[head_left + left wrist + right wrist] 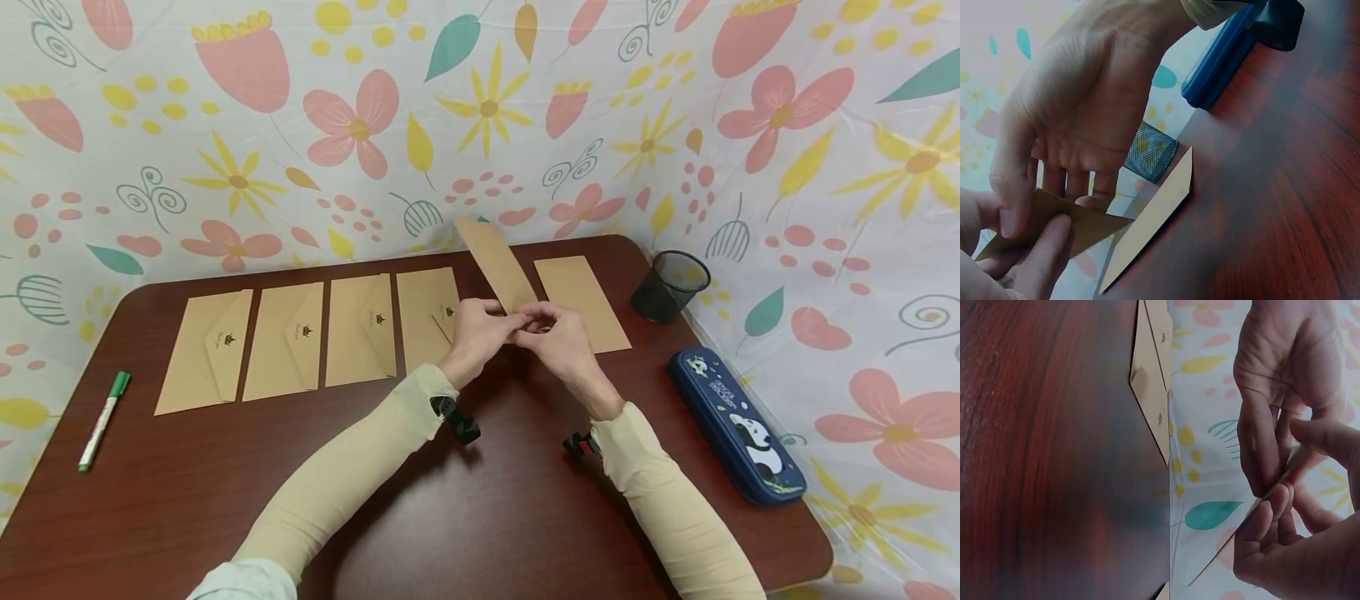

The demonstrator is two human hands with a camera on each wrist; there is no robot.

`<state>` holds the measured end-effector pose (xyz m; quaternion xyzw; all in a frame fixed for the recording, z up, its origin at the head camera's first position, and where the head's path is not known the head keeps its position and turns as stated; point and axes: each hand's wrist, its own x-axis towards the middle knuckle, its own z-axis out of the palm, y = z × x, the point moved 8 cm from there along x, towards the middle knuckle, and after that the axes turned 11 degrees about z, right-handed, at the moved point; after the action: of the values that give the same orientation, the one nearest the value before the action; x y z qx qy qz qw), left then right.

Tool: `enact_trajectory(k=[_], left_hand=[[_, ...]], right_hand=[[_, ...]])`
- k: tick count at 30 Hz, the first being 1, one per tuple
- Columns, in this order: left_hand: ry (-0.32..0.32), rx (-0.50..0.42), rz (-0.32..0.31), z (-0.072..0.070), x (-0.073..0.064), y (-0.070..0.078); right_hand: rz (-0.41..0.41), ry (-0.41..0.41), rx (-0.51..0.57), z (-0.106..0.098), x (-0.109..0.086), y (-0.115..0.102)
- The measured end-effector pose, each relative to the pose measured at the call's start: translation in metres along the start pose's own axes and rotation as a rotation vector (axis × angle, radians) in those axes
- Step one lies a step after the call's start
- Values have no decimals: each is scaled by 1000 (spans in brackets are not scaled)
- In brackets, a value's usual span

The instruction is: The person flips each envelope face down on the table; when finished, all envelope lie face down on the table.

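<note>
A brown kraft-paper envelope (pixel 497 265) is raised off the table, tilted, its far end near the patterned cloth. My left hand (pixel 480 335) pinches its near end between thumb and fingers. Right beside it, my right hand (pixel 561 340) pinches the same end, and the fingertips of both hands meet. In the left wrist view the envelope (pixel 1094 231) shows between the fingers; from the right wrist it appears nearly edge-on. The fingers hide its near end. Another envelope (pixel 581 300) lies flat to the right, plain side up.
Several envelopes (pixel 285 342) with crown prints and pointed flaps lie in a row on the dark wooden table (pixel 315 467). A green-capped marker (pixel 103 423) lies far left. On the right are a black mesh pen cup (pixel 669 287) and a blue panda pencil case (pixel 735 425). Floral cloth (pixel 420 83) hangs behind.
</note>
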<state>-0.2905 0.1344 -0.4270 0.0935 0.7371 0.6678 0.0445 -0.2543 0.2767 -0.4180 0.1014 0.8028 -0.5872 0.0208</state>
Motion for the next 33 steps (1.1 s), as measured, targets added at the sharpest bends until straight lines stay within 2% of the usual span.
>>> enact_trajectory(k=[4,8,14,20,23,27,33], left_hand=[[2,-82,-18,2,0,-3],[4,-150,-36,3,2,-6],[10,-152,-74,0,4,-13],[-13,-178,-87,-5,3,-17],[-27,-186,-92,-8,2,-19],[-68,-151,-118,-9,3,-23],[-131,41,-154,-10,6,-29]], right_hand=[[2,-20,5,0,1,1],[-20,24,-20,-5,5,4],[7,138,-87,-19,13,15],[61,196,-130,-29,20,26],[83,195,-129,-32,24,32],[124,158,-107,-32,28,39],[156,145,-158,-32,31,42]])
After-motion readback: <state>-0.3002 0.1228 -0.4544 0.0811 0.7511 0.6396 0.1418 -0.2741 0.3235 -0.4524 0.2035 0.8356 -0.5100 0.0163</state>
